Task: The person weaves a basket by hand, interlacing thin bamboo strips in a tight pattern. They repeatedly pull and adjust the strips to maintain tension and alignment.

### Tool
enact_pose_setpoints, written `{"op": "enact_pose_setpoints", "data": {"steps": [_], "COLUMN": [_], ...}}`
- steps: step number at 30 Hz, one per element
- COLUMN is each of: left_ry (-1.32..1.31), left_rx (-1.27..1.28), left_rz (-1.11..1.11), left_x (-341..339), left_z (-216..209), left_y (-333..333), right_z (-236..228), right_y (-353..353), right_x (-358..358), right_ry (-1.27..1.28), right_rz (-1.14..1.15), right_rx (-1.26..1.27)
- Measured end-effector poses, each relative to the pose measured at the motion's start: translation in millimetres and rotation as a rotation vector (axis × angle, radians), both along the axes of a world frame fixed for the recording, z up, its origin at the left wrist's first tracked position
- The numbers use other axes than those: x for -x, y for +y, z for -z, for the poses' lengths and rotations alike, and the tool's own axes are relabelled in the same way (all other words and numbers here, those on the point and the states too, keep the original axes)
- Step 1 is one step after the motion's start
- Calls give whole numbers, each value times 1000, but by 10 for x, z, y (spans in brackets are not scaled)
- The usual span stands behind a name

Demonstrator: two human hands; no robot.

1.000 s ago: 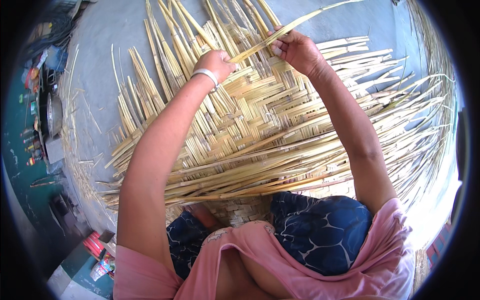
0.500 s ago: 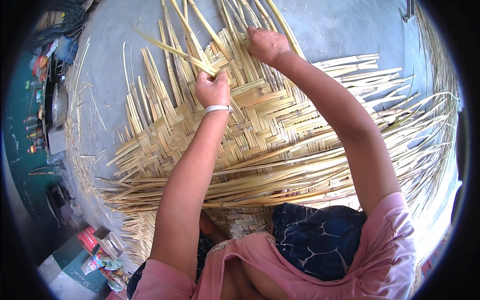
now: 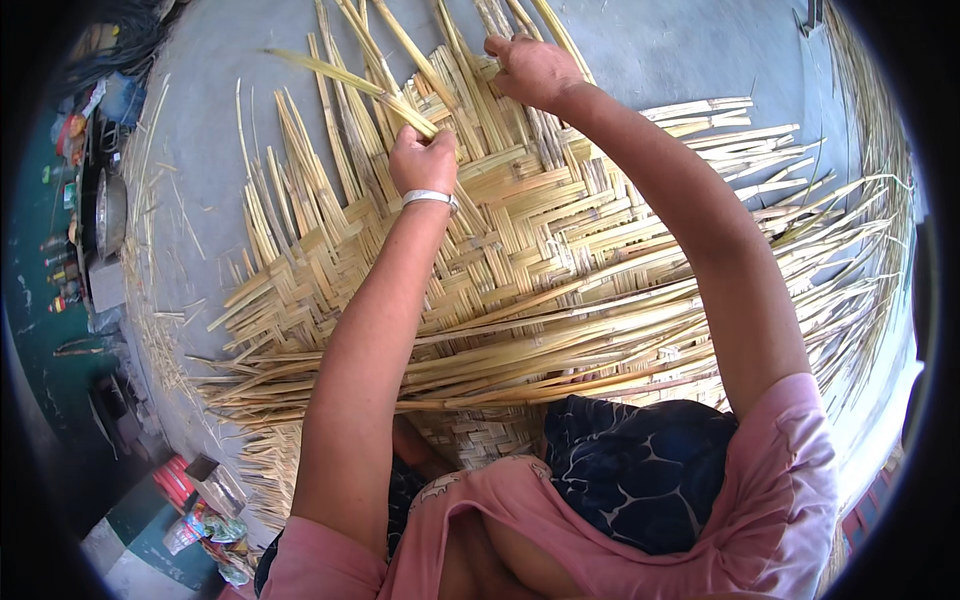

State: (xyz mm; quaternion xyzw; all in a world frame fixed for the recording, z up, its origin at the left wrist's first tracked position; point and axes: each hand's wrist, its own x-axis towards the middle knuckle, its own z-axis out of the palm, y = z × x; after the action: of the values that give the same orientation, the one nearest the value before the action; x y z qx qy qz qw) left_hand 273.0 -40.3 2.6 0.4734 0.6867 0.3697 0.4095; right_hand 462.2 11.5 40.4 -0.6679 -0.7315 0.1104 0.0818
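Left hand point(image 3: 425, 165) grasps pale cane strip point(image 3: 345, 78) over far half of woven mat point(image 3: 500, 240) — right hand point(image 3: 540, 72), fingers curled, at mat's far edge among jutting stalks point(image 3: 415, 52); cannot tell whether it grips any. Long loose canes point(image 3: 520, 360) across mat's near side. Grey floor point(image 3: 680, 50) beyond mat.

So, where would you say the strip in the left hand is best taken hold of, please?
Probably pinch the strip midway, from above: its near end sits in the left hand, and the long rest slants uncovered across other strips.
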Motion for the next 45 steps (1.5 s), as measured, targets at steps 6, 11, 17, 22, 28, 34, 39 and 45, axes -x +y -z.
{"op": "enact_pose_setpoints", "data": {"steps": [6, 11, 17, 22, 28, 34, 39, 45], "left_ry": [24, 62, 40, 69, 39, 136, 313, 135], "left_rx": [-60, -63, -48, 3, -23, -19, -61, 82], "left_rz": [62, 123, 140, 156, 185, 320, 395, 361], "left_x": [13, 22, 11, 34, 18, 16, -97, -218], "left_z": [49, 10, -19, 1, -62, -120, -131, -160], "left_y": [29, 41, 40, 63, 38, 148, 179, 240], "right_z": [-115, -174, 36, 284, 384, 401, 431, 609], "right_y": [102, 155, 440, 526, 509, 612, 799, 1178], "right_x": [122, 140, 99, -2, 80, 135, 182, 235], "right_ry": [-261, -328, -61, 672, 493, 282, 192, 54], "right_rz": [-88, -127, 4, 90, -75, 97, 89, -44], "right_rx": [127, 196, 377, 443, 219, 110, 136, 118]}}
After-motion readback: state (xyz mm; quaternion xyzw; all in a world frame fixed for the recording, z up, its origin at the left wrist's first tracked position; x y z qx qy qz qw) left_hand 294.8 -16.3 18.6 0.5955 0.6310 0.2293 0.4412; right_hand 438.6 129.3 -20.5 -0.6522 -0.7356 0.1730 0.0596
